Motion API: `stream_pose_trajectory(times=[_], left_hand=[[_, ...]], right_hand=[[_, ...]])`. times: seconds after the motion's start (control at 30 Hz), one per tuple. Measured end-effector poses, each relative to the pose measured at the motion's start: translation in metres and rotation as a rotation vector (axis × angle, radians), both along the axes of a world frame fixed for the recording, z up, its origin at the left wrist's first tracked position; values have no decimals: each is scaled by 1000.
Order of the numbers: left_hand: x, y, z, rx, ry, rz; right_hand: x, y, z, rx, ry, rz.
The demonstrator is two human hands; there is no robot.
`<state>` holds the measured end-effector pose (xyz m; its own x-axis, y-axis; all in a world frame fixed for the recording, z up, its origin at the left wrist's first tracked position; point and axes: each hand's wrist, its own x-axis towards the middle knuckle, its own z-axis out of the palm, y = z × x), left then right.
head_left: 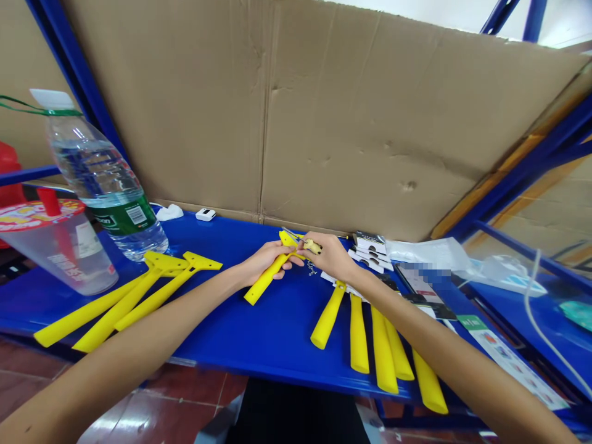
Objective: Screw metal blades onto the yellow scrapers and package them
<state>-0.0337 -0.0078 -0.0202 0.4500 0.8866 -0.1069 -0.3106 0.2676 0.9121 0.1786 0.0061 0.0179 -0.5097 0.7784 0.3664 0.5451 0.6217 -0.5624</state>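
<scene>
My left hand (268,260) is closed around a yellow scraper (261,285), a plastic handle with a wider T-shaped head, tilted above the blue table. My right hand (330,253) is closed at the scraper's head, pinching a thin metal tool (291,235) whose kind I cannot make out. A small yellow figure charm (313,246) shows at the right fingers, with a fine chain (311,269) dangling below. Three more yellow scrapers (139,302) lie together at the left. Beneath my right forearm lie several yellow handles (359,333), their far ends partly hidden by the arm and by black-and-white cards.
A large water bottle (111,185) and a plastic cup with a straw (69,246) stand at the left. Along the right lie stacked cards (370,250), a phone (419,280), a plastic bag (430,253) and a printed sheet (513,364). Cardboard (324,123) walls the back.
</scene>
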Motion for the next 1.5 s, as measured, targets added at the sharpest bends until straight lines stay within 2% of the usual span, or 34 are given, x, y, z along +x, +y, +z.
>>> stream_pose_trajectory(times=[0.17, 0.33, 0.43, 0.63, 0.77, 0.93, 1.03, 1.13, 1.2, 1.37, 1.5], left_hand=[[3, -4, -2, -7, 32, -35], [5, -8, 1, 13, 86, -92], [6, -10, 4, 12, 113, -127], [6, -11, 4, 0, 99, -131], [7, -11, 3, 1, 110, -137], [7, -13, 6, 2, 130, -141], [8, -14, 8, 20, 114, -117], [7, -13, 9, 67, 70, -69], [5, -12, 11, 95, 41, -33], [0, -8, 16, 167, 2, 32], [-4, -6, 18, 171, 27, 41]], right_hand=[[1, 3, 10, -370, 76, -46], [7, 4, 10, -601, 142, -76], [11, 2, 9, -680, 169, -60], [19, -5, 8, -527, 96, 1], [21, -6, 8, -485, 44, 32], [17, -6, 8, -553, 67, -41], [19, -3, 4, -587, 190, -62], [28, 2, 1, -507, 256, -120], [36, 5, -1, -426, 168, -144], [45, 3, -3, -252, -34, 111], [43, 4, -6, -271, -76, 83]])
